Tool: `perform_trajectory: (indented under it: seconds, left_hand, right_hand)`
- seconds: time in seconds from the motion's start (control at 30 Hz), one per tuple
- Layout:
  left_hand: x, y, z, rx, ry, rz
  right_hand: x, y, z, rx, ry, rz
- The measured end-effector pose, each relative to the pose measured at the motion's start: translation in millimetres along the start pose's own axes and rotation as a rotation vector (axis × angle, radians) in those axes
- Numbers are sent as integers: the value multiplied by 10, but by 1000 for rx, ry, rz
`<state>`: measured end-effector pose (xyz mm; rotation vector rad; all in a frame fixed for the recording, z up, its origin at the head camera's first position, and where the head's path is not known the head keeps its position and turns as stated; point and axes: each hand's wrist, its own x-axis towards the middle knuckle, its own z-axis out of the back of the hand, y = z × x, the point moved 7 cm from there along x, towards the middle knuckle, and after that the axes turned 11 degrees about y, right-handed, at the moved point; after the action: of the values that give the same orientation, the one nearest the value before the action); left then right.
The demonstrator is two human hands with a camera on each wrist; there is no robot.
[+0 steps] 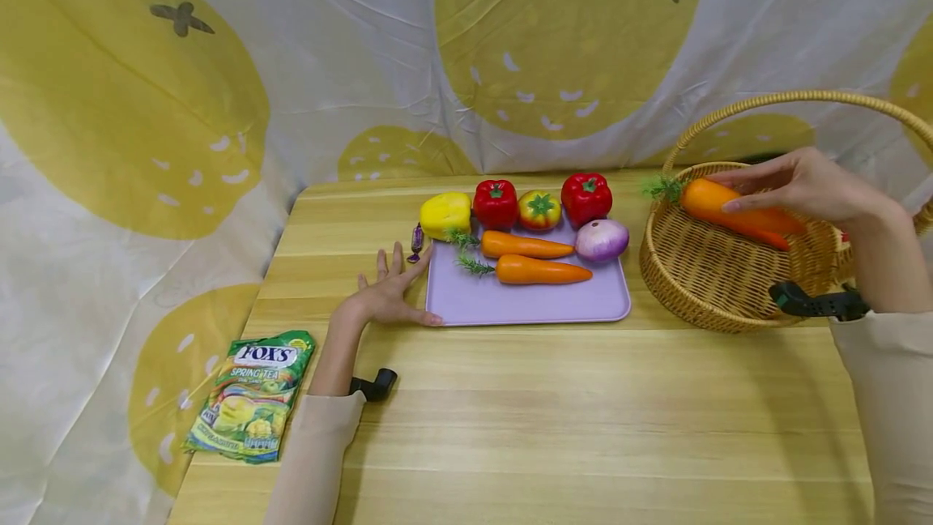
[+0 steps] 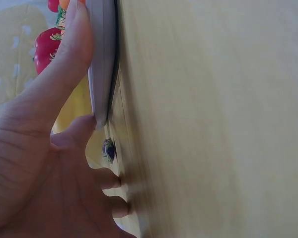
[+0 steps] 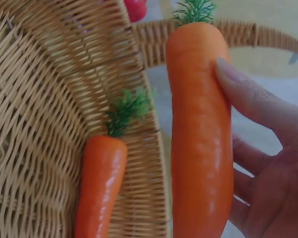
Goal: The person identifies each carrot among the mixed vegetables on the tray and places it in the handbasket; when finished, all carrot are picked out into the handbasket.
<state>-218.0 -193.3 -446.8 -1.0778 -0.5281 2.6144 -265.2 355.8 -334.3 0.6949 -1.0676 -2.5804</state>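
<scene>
A thick orange carrot (image 1: 710,201) with a green top is pinched between the thumb and fingers of my right hand (image 1: 820,185), above the wicker basket (image 1: 681,294). In the right wrist view a second carrot (image 3: 102,183) lies inside the basket, against its wall. My left hand (image 1: 386,294) spreads its fingers at the left end of the lilac tray (image 1: 466,306); thumb and index finger touch its edge. On the tray are two carrots (image 1: 543,270), a yellow pepper (image 1: 445,215), two red peppers (image 1: 496,205), a red-yellow tomato-like vegetable (image 1: 539,211) and a purple onion (image 1: 602,240).
A purple wrapped candy (image 1: 416,243) lies beside the tray, close to the left fingers. Farther left, a green Fox's candy bag (image 1: 251,395) lies on the wooden table (image 1: 583,428). The basket's tall handle (image 1: 787,97) arches over it. A lemon-print cloth (image 1: 350,39) hangs behind.
</scene>
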Motion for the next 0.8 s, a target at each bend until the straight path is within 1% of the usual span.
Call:
perform_trajectory:
  seconds: [0.03, 0.13, 0.33, 0.57, 0.63, 0.8]
  left_hand:
    - [-1, 1, 0, 2, -1, 0]
    - [-6, 5, -1, 3, -3, 1]
    - [-13, 12, -7, 3, -4, 0]
    - [-26, 0, -4, -6, -4, -4]
    - [-19, -2, -4, -6, -2, -3]
    - [-1, -7, 1, 1, -1, -2]
  right_hand:
    - [17, -52, 4, -5, 11, -26]
    - [83, -183, 9, -19, 31, -69]
    - [221, -335, -35, -86, 20, -97]
    - [320, -422, -126, -131, 24, -145]
    - [328, -430, -129, -156, 11, -152]
    - [364, -426, -143, -211, 2, -141]
